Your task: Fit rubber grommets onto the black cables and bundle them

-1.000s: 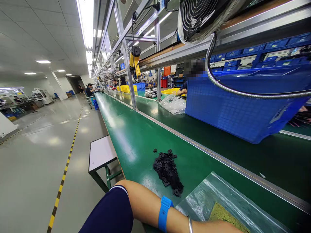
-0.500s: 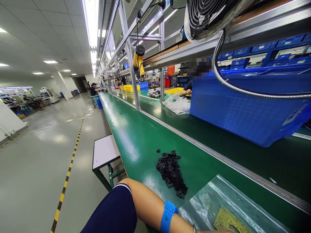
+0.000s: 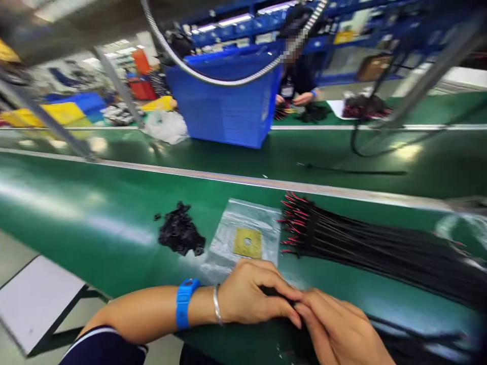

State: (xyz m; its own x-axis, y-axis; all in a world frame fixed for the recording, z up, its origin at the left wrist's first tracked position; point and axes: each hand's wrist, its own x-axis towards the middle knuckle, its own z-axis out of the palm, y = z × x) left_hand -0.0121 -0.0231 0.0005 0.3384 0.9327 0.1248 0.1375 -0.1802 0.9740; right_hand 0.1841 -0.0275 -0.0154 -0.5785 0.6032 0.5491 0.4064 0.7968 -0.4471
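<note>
My left hand [image 3: 254, 294], with a blue strap [image 3: 184, 302] and a silver bangle on its wrist, is closed in front of me. Its fingertips meet those of my right hand [image 3: 338, 327], which is pinched shut. Something black shows between the fingers, mostly hidden and blurred. Beyond my left hand lies a clear plastic bag [image 3: 224, 234] with a yellow square plate [image 3: 242, 242] on it, holed in the middle. Left of that is a pile of small black flat pieces [image 3: 178, 230]. A bundle of black cables [image 3: 361, 243] with red wire ends stretches to the right.
Behind the metal rail [image 3: 213, 176], a large blue bin [image 3: 228, 106] stands on the second green surface, below a hanging metal hose [image 3: 213, 80]. A co-worker's hands [image 3: 303, 99] handle parts opposite. A white-topped stool [image 3: 38, 299] stands at lower left. Black cables lie at lower right.
The view has swung right and down from along the bench. Both my hands and the cable bundle have come into view; my left hand has left the yellow plate's edge.
</note>
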